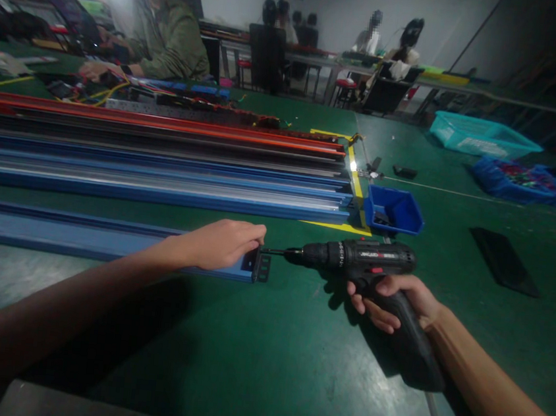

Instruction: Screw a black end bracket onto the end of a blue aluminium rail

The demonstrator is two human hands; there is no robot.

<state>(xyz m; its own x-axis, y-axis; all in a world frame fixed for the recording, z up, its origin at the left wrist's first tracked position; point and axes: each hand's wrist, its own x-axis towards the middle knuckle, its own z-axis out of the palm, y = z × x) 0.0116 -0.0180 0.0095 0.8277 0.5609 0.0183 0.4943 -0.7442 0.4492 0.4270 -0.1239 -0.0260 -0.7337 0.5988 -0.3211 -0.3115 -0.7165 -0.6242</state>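
Note:
A long blue metal profile [81, 237] lies across the near left of the table. At its right end sits a black slotted end bracket [263, 269]. My left hand [222, 245] is closed over that end of the profile, its fingertips by the bracket's upper edge. A black cordless drill [362, 256] is in my right hand [397, 303], fingers wrapped round its handle near the trigger. The bit points left, and its tip meets or nearly meets the bracket just beside my left fingertips. Whether a screw is at the tip cannot be made out.
Several blue profiles [160, 192] and red profiles [168, 120] lie parallel behind. A small blue bin [409, 215] holds dark parts. A black flat piece [503, 261], a teal basket [484, 137] and blue trays [514, 183] stand right. A person [176, 38] works across the table near wires.

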